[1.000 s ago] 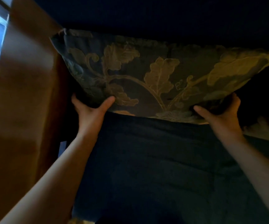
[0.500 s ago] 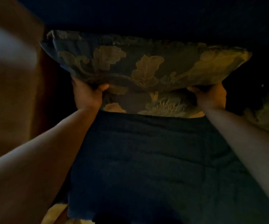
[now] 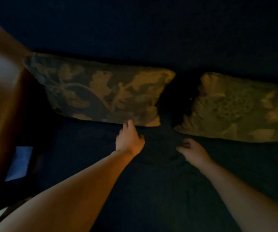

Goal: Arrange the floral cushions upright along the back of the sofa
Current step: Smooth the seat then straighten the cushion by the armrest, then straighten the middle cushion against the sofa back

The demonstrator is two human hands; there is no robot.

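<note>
A floral cushion [image 3: 101,91] stands upright against the dark sofa back [image 3: 151,30] at the left end. A second floral cushion [image 3: 238,109] leans against the back to its right, with a dark gap between them. My left hand [image 3: 129,139] hovers over the seat with fingertips at the lower right edge of the left cushion, holding nothing. My right hand [image 3: 191,151] is over the seat just below the near left corner of the right cushion, fingers loosely curled and empty. The scene is dim and blurred.
The dark blue sofa seat [image 3: 151,190] fills the foreground. A brown wooden armrest or side panel [image 3: 3,97] rises along the left. A pale patch of floor [image 3: 19,163] shows beside it.
Both hands let go of the left cushion, which now rests against the sofa back, and moved right. The view shifted right, bringing the second cushion into sight.
</note>
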